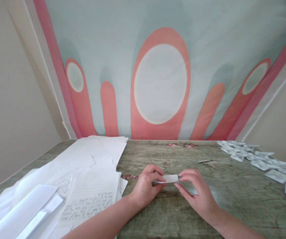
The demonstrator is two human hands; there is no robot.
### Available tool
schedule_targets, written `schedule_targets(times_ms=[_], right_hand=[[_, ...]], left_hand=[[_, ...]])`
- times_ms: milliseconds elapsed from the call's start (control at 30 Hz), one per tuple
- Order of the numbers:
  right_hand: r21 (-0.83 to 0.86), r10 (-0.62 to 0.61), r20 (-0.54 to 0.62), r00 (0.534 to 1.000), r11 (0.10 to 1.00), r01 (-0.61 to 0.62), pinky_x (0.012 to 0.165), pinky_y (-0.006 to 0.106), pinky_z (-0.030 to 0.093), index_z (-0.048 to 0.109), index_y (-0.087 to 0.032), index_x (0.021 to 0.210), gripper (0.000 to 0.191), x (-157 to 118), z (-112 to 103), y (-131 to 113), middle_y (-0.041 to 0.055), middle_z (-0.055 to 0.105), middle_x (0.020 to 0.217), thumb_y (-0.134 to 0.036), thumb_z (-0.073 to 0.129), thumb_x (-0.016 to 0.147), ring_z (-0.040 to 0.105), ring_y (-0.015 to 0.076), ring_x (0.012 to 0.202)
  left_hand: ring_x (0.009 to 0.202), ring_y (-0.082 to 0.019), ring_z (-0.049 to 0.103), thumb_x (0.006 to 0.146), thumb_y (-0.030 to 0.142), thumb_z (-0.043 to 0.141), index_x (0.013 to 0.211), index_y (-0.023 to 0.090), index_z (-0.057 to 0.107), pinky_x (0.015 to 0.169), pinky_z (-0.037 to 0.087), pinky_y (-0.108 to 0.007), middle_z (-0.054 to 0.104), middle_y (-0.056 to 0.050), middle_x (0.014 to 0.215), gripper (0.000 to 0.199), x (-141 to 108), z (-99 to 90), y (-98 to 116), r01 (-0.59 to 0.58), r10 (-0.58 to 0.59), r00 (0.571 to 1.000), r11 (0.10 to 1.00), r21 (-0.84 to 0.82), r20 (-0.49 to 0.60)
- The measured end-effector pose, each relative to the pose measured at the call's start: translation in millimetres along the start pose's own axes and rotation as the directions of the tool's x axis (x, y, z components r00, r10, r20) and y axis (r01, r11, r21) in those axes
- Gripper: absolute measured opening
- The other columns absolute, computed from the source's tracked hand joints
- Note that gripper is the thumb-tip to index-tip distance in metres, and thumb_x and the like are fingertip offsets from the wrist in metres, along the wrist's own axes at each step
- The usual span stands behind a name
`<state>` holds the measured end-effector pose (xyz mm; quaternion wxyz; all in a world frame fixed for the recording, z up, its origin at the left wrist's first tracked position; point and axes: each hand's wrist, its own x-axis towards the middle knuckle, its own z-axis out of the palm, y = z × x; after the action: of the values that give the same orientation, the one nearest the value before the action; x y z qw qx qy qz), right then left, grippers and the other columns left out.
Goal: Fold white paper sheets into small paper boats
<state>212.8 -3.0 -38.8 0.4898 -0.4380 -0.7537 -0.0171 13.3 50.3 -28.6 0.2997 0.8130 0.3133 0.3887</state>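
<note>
A small white folded paper strip (170, 179) is held above the wooden tabletop, near the middle of the head view. My left hand (146, 184) is closed around the strip's left end, with its thumb below and fingers curled over the top. At the right end, my right hand (199, 192) has its forefinger and thumb on either side of the paper's short edge, the other fingers bent behind. Part of the strip is hidden under my left fingers.
Sheets of paper (83, 154), some with handwriting, lie piled on the left, with a folded sheet (30, 207) in front. Several white folded paper pieces (259, 164) stand in rows at right. The table (155, 156) meets a patterned backdrop (160, 132) behind.
</note>
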Motion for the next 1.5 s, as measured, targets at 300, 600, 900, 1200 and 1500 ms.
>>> schedule_targets(times_ms=[300,600,900,1200,1500], right_hand=[[-0.048,-0.016,0.006,1.0,0.999,0.016,0.079,0.039,0.046,0.061,-0.025,0.094,0.018,-0.7,-3.4,0.3,0.0066,0.053,0.097,-0.014,0.056,0.081,0.054,0.0213,0.092],[-0.07,-0.047,0.02,0.999,0.996,0.048,0.076,0.038,0.047,0.063,-0.027,0.101,0.027,-0.4,-3.4,3.7,0.0065,0.055,0.095,-0.011,0.057,0.08,0.054,0.0208,0.09],[-0.075,-0.061,0.028,0.998,0.995,0.063,0.075,0.039,0.047,0.063,-0.03,0.103,0.031,-1.7,-5.0,3.6,0.0061,0.058,0.095,-0.013,0.058,0.079,0.055,0.0213,0.089],[-0.035,-0.009,0.057,0.998,0.999,0.011,0.074,0.036,0.048,0.066,-0.028,0.094,0.021,0.5,-4.6,-2.2,0.0063,0.054,0.093,-0.016,0.055,0.082,0.054,0.0206,0.089],[0.064,0.174,0.117,0.978,0.981,-0.182,0.073,0.032,0.048,0.066,-0.024,0.085,0.016,2.1,-1.2,1.1,0.0057,0.052,0.092,-0.028,0.051,0.086,0.054,0.0191,0.085]], left_hand=[[0.086,-0.017,0.055,0.071,0.014,0.066,0.067,0.019,0.066,0.08,0.042,-0.028,0.057,-0.003,0.089,0.007,3.4,-1.5,3.1,0.116,-0.119,0.992,0.99,-0.084,-0.03],[0.084,-0.016,0.055,0.071,0.015,0.068,0.066,0.018,0.065,0.077,0.042,-0.027,0.058,-0.004,0.088,0.007,3.6,-1.3,6.0,0.141,-0.141,0.99,0.983,-0.12,0.003],[0.085,-0.017,0.055,0.071,0.016,0.067,0.071,0.022,0.069,0.078,0.044,-0.029,0.057,-0.004,0.088,0.006,-0.4,-0.2,8.1,0.036,-0.043,0.997,0.993,-0.11,-0.061],[0.086,-0.017,0.054,0.071,0.013,0.066,0.075,0.025,0.07,0.076,0.044,-0.029,0.057,-0.003,0.088,0.013,-1.3,-0.8,6.5,-0.093,0.089,0.99,0.995,-0.032,-0.11],[0.088,-0.017,0.054,0.075,0.015,0.063,0.086,0.021,0.066,0.08,0.043,-0.029,0.056,-0.004,0.091,0.013,0.8,-2.5,9.7,0.011,-0.015,0.998,0.997,-0.076,-0.054]])
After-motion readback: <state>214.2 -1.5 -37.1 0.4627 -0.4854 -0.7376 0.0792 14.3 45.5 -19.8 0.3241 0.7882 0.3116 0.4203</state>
